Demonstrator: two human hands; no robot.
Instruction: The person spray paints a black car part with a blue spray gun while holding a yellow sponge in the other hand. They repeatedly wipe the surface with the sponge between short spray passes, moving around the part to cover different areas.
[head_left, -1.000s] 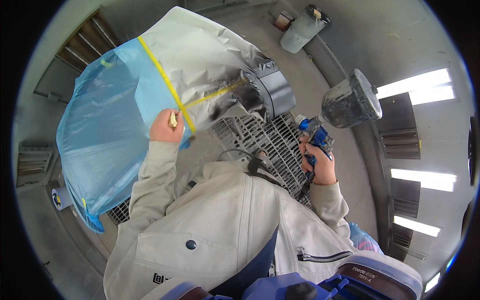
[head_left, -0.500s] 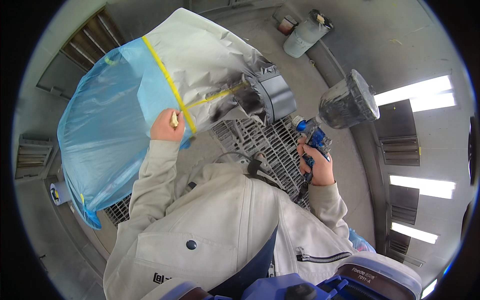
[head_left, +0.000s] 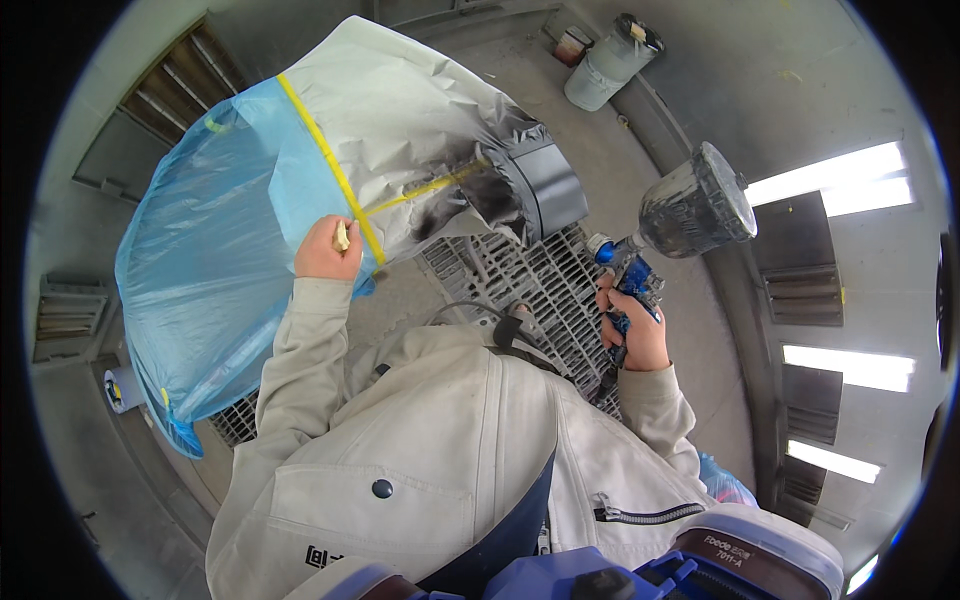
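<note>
A spray gun with a glossy blue and dark body (head_left: 632,272) is held in the right hand (head_left: 635,325), whose fingers are wrapped around the handle. The gun is located to the right of the covered form, over the floor grating. A grey, paint-crusted, tapering cup with a round lid (head_left: 697,205) is carried at the gun's upper end, tilted outward.

A small, crumpled, cream-coloured wad (head_left: 342,237) is enclosed in the fist of the left hand (head_left: 326,256); its material cannot be told. This hand is seen just beside a long, flat strip of yellow tape (head_left: 322,145); whether the covering is touched cannot be told.

By the tape, a thin, shiny, wrinkled blue plastic sheet (head_left: 205,270) is joined to creased, matt white covering paper (head_left: 390,90). The paper is crossed by a shorter yellow strip (head_left: 432,188) and darkened by sooty grey-black overspray near its end, where a smooth, curved, satin-grey panel (head_left: 552,188) is left exposed.

Below, a metal floor grating of narrow rectangular slots (head_left: 560,285) is seen, coated with pale residue. A cylindrical, grey-smeared bin (head_left: 606,78) is set near the far wall.
</note>
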